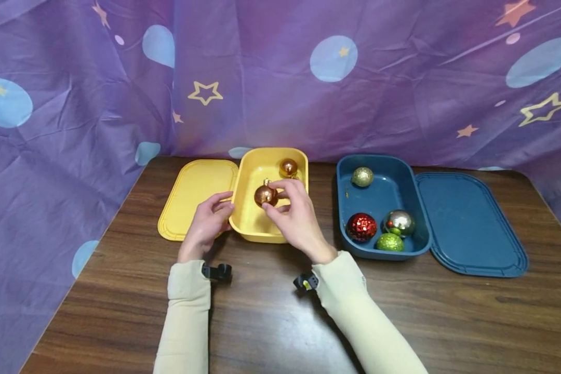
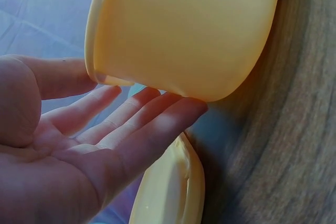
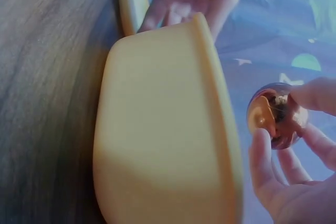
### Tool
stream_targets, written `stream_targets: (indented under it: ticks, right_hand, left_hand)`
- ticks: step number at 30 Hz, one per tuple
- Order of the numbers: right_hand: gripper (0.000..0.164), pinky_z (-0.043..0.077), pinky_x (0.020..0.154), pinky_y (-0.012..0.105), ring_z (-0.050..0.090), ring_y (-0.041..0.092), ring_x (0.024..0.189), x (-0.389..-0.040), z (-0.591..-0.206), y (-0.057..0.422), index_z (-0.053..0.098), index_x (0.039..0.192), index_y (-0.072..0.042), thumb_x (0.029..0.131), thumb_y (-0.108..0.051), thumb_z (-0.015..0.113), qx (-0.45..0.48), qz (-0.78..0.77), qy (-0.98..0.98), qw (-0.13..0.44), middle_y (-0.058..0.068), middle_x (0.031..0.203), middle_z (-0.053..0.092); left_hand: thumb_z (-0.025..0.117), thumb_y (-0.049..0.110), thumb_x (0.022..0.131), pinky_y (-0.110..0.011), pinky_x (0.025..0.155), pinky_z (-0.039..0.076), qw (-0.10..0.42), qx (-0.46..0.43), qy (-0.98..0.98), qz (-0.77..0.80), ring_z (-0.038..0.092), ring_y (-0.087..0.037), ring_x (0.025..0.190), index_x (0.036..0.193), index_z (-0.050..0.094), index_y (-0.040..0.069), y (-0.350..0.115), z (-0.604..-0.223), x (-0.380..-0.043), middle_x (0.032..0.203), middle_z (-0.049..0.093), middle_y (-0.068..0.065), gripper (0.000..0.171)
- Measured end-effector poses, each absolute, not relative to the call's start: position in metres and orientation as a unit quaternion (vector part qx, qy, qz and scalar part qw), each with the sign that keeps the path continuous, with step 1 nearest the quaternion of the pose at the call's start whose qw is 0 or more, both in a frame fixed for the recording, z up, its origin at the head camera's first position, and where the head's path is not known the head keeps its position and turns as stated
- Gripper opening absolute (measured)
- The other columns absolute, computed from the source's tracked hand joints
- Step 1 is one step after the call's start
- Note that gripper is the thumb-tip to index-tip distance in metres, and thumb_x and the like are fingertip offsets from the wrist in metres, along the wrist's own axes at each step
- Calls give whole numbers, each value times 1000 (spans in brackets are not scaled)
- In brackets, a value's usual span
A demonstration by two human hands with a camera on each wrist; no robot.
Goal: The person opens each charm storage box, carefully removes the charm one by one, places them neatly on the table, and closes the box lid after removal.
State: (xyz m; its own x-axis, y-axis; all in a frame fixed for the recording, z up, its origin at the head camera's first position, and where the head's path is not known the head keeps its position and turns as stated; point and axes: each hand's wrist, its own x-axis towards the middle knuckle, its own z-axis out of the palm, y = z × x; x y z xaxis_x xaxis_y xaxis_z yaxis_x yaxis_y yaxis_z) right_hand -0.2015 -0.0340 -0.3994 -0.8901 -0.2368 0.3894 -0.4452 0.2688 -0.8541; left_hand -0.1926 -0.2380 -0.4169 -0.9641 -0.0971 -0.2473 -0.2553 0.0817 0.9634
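Observation:
My right hand [image 1: 298, 215] pinches a shiny copper Christmas ball [image 1: 265, 196] between thumb and fingertips. In the right wrist view the ball [image 3: 277, 115] shows above the rim of the yellow container [image 3: 163, 129]. A second copper ball [image 1: 288, 168] lies in the far right corner of that container [image 1: 257, 235]. At the container's left side is my left hand [image 1: 207, 221], its fingers nearly straight. The left wrist view has its fingertips [image 2: 191, 109] against the outer wall, with the thumb at the rim.
A yellow lid [image 1: 194, 200] lies left of the yellow container. To the right stands a blue container [image 1: 378, 254] with gold glitter [image 1: 362, 177], red [image 1: 361, 227], silver [image 1: 399, 223] and green [image 1: 390, 242] balls. Its blue lid [image 1: 472, 223] lies beside it. A purple cloth [image 1: 271, 114] hangs behind the wooden table [image 1: 262, 311].

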Motion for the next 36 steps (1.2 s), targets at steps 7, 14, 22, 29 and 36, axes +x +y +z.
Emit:
stream_targets:
  ticks: [7,14,22,29,36]
  right_hand:
    - [37,59,74,27,64,30,105,-192,-394,-27,58,117,-2,83,-5,72,211,583,-781,73,15,120,56]
    - [40,59,78,29,63,30,106,-180,-392,-20,57,121,-3,84,-6,72,201,607,-767,42,13,124,56]
    - [41,58,79,25,64,30,105,-171,-393,-17,56,122,-1,84,-2,71,206,637,-743,10,14,128,56]
    - [38,58,78,26,65,30,106,-166,-395,-14,57,120,-2,84,-2,70,204,647,-735,-17,13,128,56]
    - [38,58,81,26,65,31,105,-161,-396,-15,55,119,0,84,0,70,210,658,-721,-43,16,127,56]
  left_hand:
    - [50,12,100,-23,68,53,64,-125,738,660,57,-9,88,142,45,10,-240,-418,-192,132,55,-18,43]
    - [49,12,100,-24,68,53,66,-127,739,658,58,-9,89,143,45,10,-241,-419,-191,133,55,-19,43]
    - [50,11,100,-22,67,53,65,-122,727,673,57,-10,91,143,45,8,-241,-420,-192,135,54,-20,43]
    - [50,14,100,-22,69,53,70,-115,732,668,58,-10,92,143,44,9,-243,-420,-194,136,54,-20,44]
    - [50,13,100,-22,69,54,71,-100,737,665,58,-13,93,144,43,8,-244,-421,-193,134,54,-22,44]
